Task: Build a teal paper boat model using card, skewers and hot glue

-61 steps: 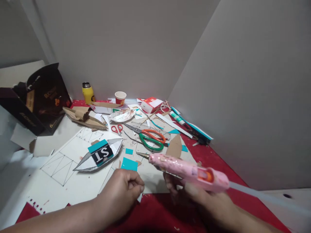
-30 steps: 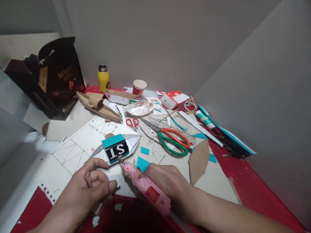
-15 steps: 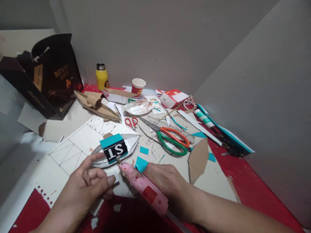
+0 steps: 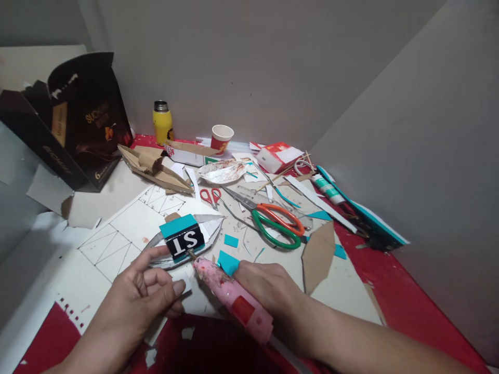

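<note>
Nozzle [image 4: 192, 255] of the pink glue gun [image 4: 230, 297], wrapped in our right hand [image 4: 271, 285], points toward eleven o'clock at the model boat [image 4: 185, 244], lying eight-to-two; our left hand [image 4: 146, 296] pinches white card [image 4: 184, 283].

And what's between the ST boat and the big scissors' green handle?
In the head view, mainly a small teal piece lies flat between the boat and the green handle.
</note>
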The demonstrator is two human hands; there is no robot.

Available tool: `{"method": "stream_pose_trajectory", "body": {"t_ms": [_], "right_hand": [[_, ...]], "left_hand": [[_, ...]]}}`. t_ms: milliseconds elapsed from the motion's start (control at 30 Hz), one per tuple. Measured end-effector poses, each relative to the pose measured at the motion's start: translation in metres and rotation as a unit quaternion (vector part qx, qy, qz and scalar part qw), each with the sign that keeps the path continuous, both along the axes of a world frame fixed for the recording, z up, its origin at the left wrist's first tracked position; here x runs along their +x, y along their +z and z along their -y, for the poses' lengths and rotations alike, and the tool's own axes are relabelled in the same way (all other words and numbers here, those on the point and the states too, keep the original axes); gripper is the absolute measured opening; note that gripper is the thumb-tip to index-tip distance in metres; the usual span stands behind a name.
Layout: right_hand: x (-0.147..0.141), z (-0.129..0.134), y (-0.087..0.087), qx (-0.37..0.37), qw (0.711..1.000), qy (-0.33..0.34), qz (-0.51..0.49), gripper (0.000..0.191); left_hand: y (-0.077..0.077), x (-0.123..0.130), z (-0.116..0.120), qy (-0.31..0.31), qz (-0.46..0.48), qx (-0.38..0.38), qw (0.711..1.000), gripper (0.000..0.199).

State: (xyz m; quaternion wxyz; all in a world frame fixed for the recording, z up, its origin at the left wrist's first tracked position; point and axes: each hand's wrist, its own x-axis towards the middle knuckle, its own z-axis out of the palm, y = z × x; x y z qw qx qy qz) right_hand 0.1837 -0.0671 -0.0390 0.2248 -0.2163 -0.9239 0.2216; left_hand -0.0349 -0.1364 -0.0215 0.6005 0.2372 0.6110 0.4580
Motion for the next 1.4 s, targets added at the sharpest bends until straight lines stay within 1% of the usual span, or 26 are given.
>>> {"method": "stream_pose_trajectory", "body": {"t_ms": [100, 433, 667, 767, 833, 900, 1000, 1067, 1133, 1200, 1267, 1333, 1400], "right_hand": [[0.002, 0.001, 0.001, 0.007, 1.000, -0.008, 0.014, 0.017], [0.006, 0.002, 0.001, 0.017, 1.000, -0.019, 0.015, 0.016], [-0.001, 0.002, 0.000, 0.018, 1.000, -0.005, 0.007, 0.019], [-0.002, 0.003, 0.004, 0.010, 1.000, -0.003, 0.006, 0.019], [0.001, 0.004, 0.012, 0.011, 1.000, -0.004, 0.010, 0.018], [0.009, 0.004, 0.023, 0.037, 0.999, -0.009, 0.016, 0.016], [0.029, 0.001, 0.036, 0.097, 0.994, -0.026, 0.045, 0.013], [0.045, -0.004, 0.037, 0.132, 0.985, -0.064, 0.090, 0.013], [0.060, -0.010, 0.031, 0.152, 0.969, -0.116, 0.154, 0.015], [0.073, -0.017, 0.024, 0.139, 0.954, -0.159, 0.213, 0.017], [0.084, -0.022, 0.020, 0.094, 0.945, -0.178, 0.256, 0.018], [0.090, -0.022, 0.025, 0.052, 0.946, -0.175, 0.269, 0.023], [0.088, -0.016, 0.038, 0.027, 0.958, -0.170, 0.228, 0.027]], "left_hand": [[0.000, 0.001, 0.000, 0.005, -0.005, 0.002, 1.000, 0.065], [0.003, 0.004, 0.000, 0.016, 0.002, -0.001, 1.000, 0.064], [-0.001, 0.002, 0.001, 0.009, 0.008, 0.005, 1.000, 0.061], [-0.002, 0.002, 0.002, 0.011, 0.012, 0.009, 1.000, 0.062], [-0.002, 0.002, 0.002, 0.014, 0.011, 0.011, 1.000, 0.063], [-0.001, 0.001, 0.004, 0.023, 0.015, 0.010, 1.000, 0.063], [0.001, 0.000, 0.007, 0.033, 0.032, 0.010, 0.999, 0.059], [0.003, 0.000, 0.009, 0.031, 0.033, 0.008, 0.999, 0.057], [0.005, 0.001, 0.010, 0.030, 0.026, 0.004, 0.999, 0.057], [0.006, 0.001, 0.011, 0.033, 0.025, 0.005, 0.999, 0.060], [0.006, 0.001, 0.012, 0.032, 0.031, 0.013, 0.999, 0.070], [0.005, -0.002, 0.013, 0.026, 0.030, 0.019, 0.999, 0.081], [0.006, -0.003, 0.015, 0.018, 0.021, 0.018, 0.999, 0.088]]}}
